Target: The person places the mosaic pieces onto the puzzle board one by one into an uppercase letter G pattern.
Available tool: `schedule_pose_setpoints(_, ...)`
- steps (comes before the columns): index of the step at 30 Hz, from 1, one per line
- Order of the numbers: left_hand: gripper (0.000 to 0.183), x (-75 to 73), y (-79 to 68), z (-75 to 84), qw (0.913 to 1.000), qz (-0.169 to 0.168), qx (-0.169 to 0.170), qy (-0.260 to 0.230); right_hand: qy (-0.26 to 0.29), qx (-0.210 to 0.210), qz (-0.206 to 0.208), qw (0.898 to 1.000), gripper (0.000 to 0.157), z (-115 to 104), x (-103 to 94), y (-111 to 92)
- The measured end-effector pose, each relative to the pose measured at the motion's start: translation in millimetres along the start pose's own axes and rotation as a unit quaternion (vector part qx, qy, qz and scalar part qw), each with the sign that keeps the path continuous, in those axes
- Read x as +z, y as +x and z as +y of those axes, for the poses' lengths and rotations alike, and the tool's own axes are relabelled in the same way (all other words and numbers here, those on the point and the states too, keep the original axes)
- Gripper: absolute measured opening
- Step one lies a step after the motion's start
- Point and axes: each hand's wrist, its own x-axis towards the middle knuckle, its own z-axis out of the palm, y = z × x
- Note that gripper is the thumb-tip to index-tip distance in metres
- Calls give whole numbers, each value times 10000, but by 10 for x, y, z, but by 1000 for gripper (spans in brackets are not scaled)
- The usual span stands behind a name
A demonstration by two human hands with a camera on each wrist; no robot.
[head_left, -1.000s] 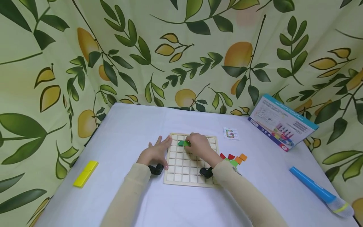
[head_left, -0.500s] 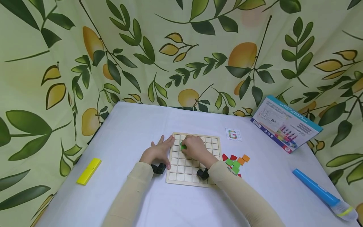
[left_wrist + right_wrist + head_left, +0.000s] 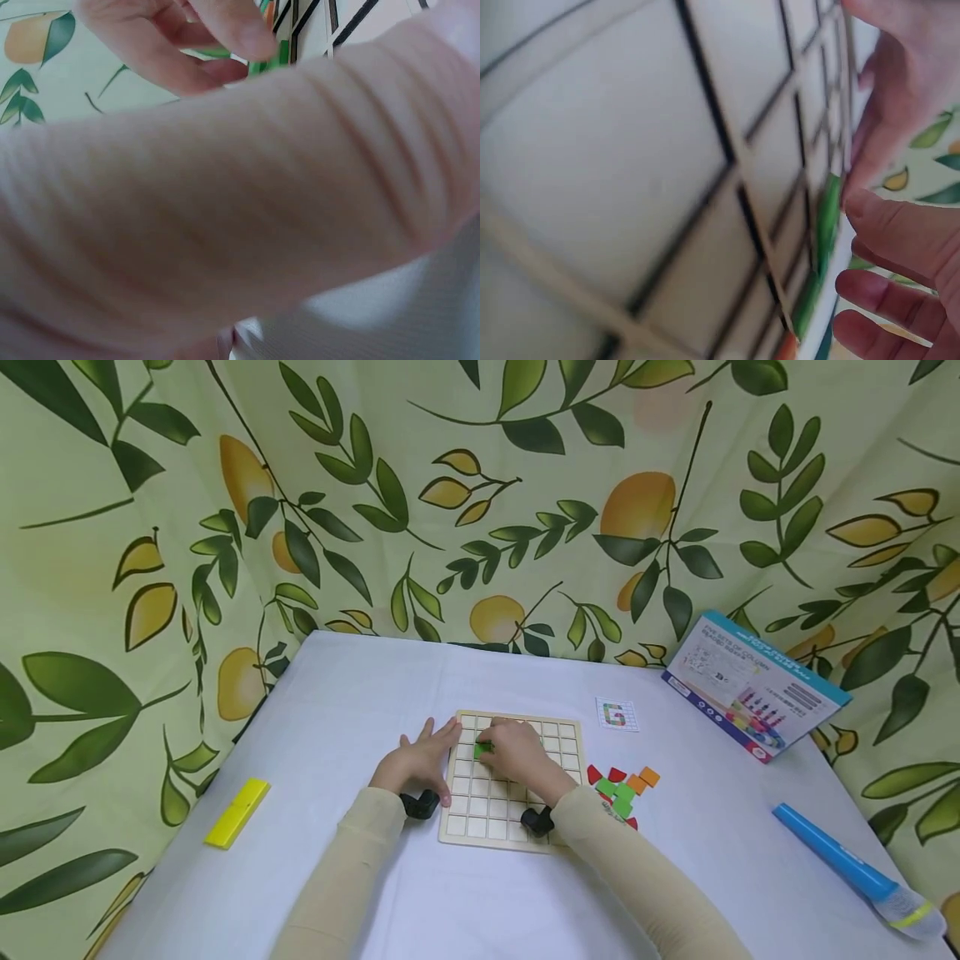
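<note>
A square wooden grid board (image 3: pixel 480 842) lies on the white table. My left hand (image 3: pixel 417 762) rests at its left edge, fingers spread, thumb lower down the side. Over the upper part of the board, my right hand (image 3: pixel 516 750) has its fingertips at a green tile (image 3: pixel 482 750) in the left part of the grid. In the right wrist view, the green tile (image 3: pixel 828 217) lies level with the grid lines and a fingertip touches it. The other fingers are bent loosely beside it. More green and a bit of orange (image 3: pixel 786 348) show lower in that view. My right hand hides neighbouring cells.
Loose red, green and orange tiles (image 3: pixel 622 790) lie right of the board. A small card with a coloured G (image 3: pixel 617 715) is behind them. A printed box (image 3: pixel 756 687) stands back right, a blue microphone-shaped thing (image 3: pixel 836 852) front right, a yellow block (image 3: pixel 237 813) left.
My right hand has moved slightly left and toward me over the board, bringing the green tile to a cell lower down. My left hand keeps its place at the edge.
</note>
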Motion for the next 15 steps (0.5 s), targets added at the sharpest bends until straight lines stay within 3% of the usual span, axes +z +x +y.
schedule_pose_setpoints(9, 131, 25, 21, 11, 9999, -34, -30, -114, 834, 535, 711, 9925, 27, 359, -328, -334)
schedule_pose_setpoints(15, 131, 17, 10, 11, 9999, -6, 23, -118, 1075, 1321, 620, 9834, 30, 766, -509, -751)
